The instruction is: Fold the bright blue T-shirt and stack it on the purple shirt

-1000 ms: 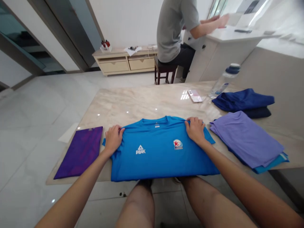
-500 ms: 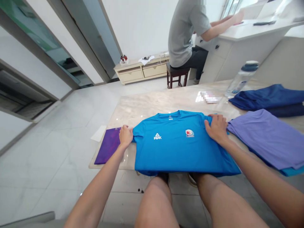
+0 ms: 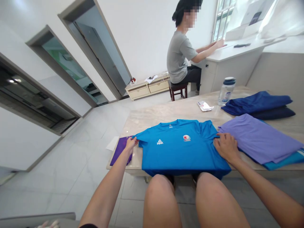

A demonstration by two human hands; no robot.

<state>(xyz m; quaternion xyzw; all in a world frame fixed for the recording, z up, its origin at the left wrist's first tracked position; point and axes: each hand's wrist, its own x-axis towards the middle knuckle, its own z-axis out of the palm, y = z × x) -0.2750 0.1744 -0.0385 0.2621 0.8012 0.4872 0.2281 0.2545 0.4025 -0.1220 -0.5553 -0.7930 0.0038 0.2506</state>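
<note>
Purple garment point(image 3: 120, 151) lies folded, done to my eye | blue shirt point(image 3: 178, 153) spread on the desk point(image 3: 152, 114), unfolded, looks unfinished | left hand point(image 3: 131, 144), right hand point(image 3: 227, 147) apart, each pinching 1 sleeve

Bright daylight spills from the window point(image 3: 224, 21) at upper right, washing out that corner. The bench point(image 3: 154, 114) and floor point(image 3: 95, 142) carry soft reflections; the far-left doorway point(image 3: 35, 103) is dark. The blue shirt point(image 3: 180, 155) looks sharp, edges stretch with wide-angle distortion, and pixel blocks cover part of a person's head point(image 3: 181, 12).
</note>
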